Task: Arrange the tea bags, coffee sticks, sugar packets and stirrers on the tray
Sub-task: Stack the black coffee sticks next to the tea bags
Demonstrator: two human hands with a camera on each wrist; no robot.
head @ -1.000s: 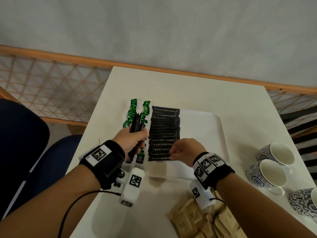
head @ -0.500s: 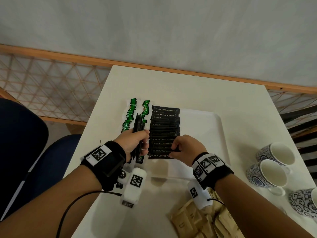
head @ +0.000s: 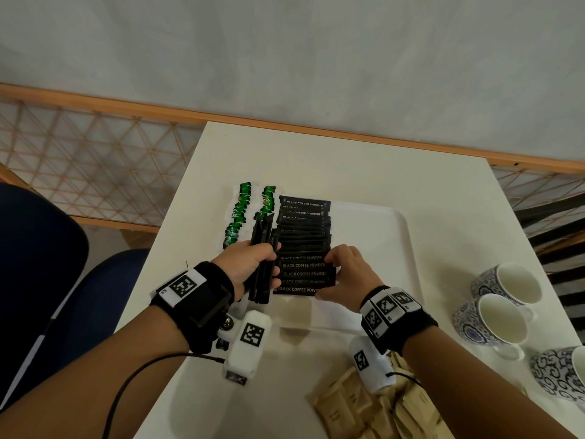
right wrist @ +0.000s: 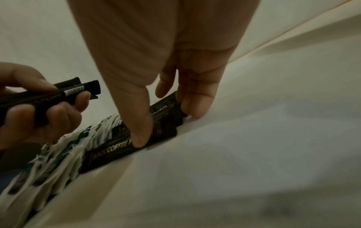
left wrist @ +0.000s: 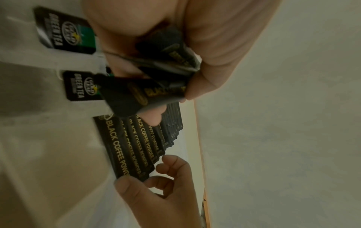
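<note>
A row of black coffee sticks (head: 304,248) lies overlapped on the white tray (head: 380,236), beside two columns of green tea bags (head: 240,213) at its left. My left hand (head: 250,264) grips an upright bundle of coffee sticks (head: 262,258) just left of the row; the left wrist view shows the bundle (left wrist: 160,92) in its fingers. My right hand (head: 345,274) rests at the row's right end. Its thumb (right wrist: 140,135) presses the nearest stick (right wrist: 109,151), and its fingers (right wrist: 195,104) touch the sticks' ends.
Brown paper packets (head: 364,410) lie in a heap on the table in front of the tray. Three patterned cups (head: 503,299) stand at the right edge. A blue chair (head: 63,280) is to the left, and a wooden rail with lattice runs behind the table.
My right hand has shifted from the front stick's middle to the row's right end, with its thumb and fingers spread apart. The left hand keeps its bundle, shifted slightly.
</note>
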